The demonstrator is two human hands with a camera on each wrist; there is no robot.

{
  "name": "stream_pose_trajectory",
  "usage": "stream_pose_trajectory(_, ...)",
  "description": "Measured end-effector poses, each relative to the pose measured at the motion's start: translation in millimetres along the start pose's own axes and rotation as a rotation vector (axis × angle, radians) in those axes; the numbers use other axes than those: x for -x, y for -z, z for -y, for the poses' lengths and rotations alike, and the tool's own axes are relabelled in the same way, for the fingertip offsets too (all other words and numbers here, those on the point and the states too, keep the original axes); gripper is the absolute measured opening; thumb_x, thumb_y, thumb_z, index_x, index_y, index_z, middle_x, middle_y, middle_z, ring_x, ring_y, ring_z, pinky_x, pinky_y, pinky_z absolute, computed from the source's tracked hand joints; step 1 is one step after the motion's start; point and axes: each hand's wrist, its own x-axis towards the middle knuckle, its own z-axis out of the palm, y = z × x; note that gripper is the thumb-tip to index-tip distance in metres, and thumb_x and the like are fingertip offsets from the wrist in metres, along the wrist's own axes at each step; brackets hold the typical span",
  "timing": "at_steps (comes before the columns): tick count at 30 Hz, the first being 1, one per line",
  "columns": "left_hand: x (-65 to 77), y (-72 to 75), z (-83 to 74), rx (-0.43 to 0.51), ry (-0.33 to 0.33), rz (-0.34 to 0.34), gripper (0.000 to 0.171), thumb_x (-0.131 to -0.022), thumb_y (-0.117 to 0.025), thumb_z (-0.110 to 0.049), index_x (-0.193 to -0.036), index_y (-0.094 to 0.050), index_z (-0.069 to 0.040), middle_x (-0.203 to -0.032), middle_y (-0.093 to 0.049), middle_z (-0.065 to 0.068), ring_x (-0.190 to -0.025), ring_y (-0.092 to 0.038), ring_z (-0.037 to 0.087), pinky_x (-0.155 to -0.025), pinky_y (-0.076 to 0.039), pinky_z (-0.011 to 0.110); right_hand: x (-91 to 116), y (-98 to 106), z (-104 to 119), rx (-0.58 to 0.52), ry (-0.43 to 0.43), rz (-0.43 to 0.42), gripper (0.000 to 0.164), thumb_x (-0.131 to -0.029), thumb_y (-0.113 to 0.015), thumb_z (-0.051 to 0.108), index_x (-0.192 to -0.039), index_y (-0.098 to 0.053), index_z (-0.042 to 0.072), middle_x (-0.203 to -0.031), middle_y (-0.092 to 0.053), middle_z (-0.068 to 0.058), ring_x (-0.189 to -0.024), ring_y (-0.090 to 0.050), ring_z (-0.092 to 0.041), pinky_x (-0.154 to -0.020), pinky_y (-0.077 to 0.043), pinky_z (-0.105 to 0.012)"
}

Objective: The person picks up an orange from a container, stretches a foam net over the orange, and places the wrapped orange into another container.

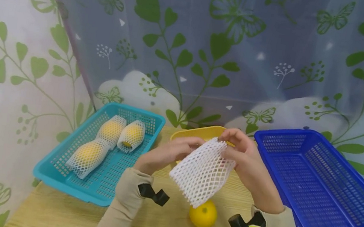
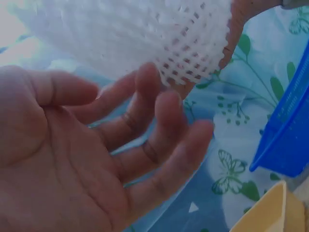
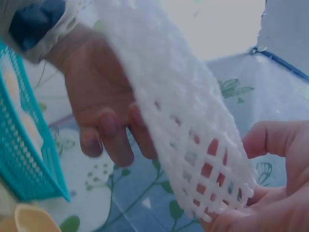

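Note:
A white foam fruit net (image 1: 203,171) hangs flattened between the two hands, its lower end over an orange (image 1: 203,216) on the table. My right hand (image 1: 247,161) pinches the net's upper end between thumb and fingers; in the right wrist view the right thumb and fingers (image 3: 270,140) meet at its edge. Beside the net is my left hand (image 1: 170,152). The left wrist view shows the left palm (image 2: 67,159) with loosely bent fingers, fingertips by the net and thumb apart. Part of the right fingers is hidden by the net.
At the left, a teal basket (image 1: 66,191) holds three net-wrapped fruits (image 1: 110,131). A blue basket (image 1: 312,194) stands at the right. Behind the hands is a yellow container (image 1: 196,131), partly covered by them. A patterned curtain (image 1: 189,54) borders the wooden table (image 1: 162,217).

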Motion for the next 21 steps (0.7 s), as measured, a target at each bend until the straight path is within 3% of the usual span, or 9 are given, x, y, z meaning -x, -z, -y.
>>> stream_pose_trajectory(5, 7.0, -13.6, 9.3, 0.067, -0.180, 0.025, 0.026, -0.098, -0.048, -0.004, -0.120, -0.051, 0.009, -0.109, -0.064, 0.006, -0.096, -0.060, 0.018, -0.081, -0.051, 0.031, 20.8, -8.0, 2.6, -0.133, 0.027, 0.064, 0.032, -0.087, -0.047, -0.013, -0.110, -0.053, 0.009, -0.109, -0.056, -0.006, -0.094, -0.055, -0.017, -0.076, -0.054, -0.024)
stream_pose_trajectory(9, 9.6, -27.0, 15.8, 0.138, -0.250, -0.020, 0.023, -0.101, -0.054, -0.011, -0.110, -0.049, 0.010, -0.100, -0.064, 0.005, -0.091, -0.060, 0.016, -0.077, -0.051, 0.027, 35.5, -14.7, -0.5, -0.170, 0.026, 0.079, 0.035, -0.086, -0.046, -0.012, -0.113, -0.052, 0.010, -0.110, -0.056, -0.006, -0.095, -0.056, -0.016, -0.076, -0.053, -0.025)
stream_pose_trajectory(12, 11.9, -36.6, 19.1, 0.188, -0.214, -0.058, 0.030, -0.100, -0.060, -0.020, -0.112, -0.048, 0.005, -0.104, -0.064, 0.005, -0.096, -0.060, 0.016, -0.081, -0.051, 0.028, 44.8, -18.7, -5.0, -0.189, 0.021, 0.098, 0.037, -0.086, -0.047, -0.012, -0.115, -0.052, 0.011, -0.111, -0.056, -0.005, -0.096, -0.055, -0.015, -0.076, -0.053, -0.025)
stream_pose_trajectory(17, 15.9, -47.7, 33.7, 0.275, -0.071, -0.057, 0.033, -0.100, -0.057, -0.023, -0.127, -0.048, -0.005, -0.118, -0.060, 0.003, -0.107, -0.058, 0.016, -0.089, -0.050, 0.031, 54.3, -22.8, -12.6, -0.207, 0.018, 0.112, 0.039, -0.087, -0.047, -0.013, -0.116, -0.052, 0.012, -0.110, -0.058, -0.003, -0.096, -0.057, -0.012, -0.075, -0.053, -0.024)
stream_pose_trajectory(21, 23.9, -55.4, 52.9, 0.381, -0.037, -0.055, 0.037, -0.102, -0.049, -0.018, -0.131, -0.045, 0.004, -0.117, -0.058, 0.006, -0.101, -0.058, 0.015, -0.084, -0.052, 0.027, 59.5, -24.8, -18.9, -0.212, -0.004, 0.109, 0.037, -0.089, -0.048, -0.013, -0.116, -0.054, 0.011, -0.112, -0.061, -0.004, -0.098, -0.059, -0.013, -0.077, -0.054, -0.025)
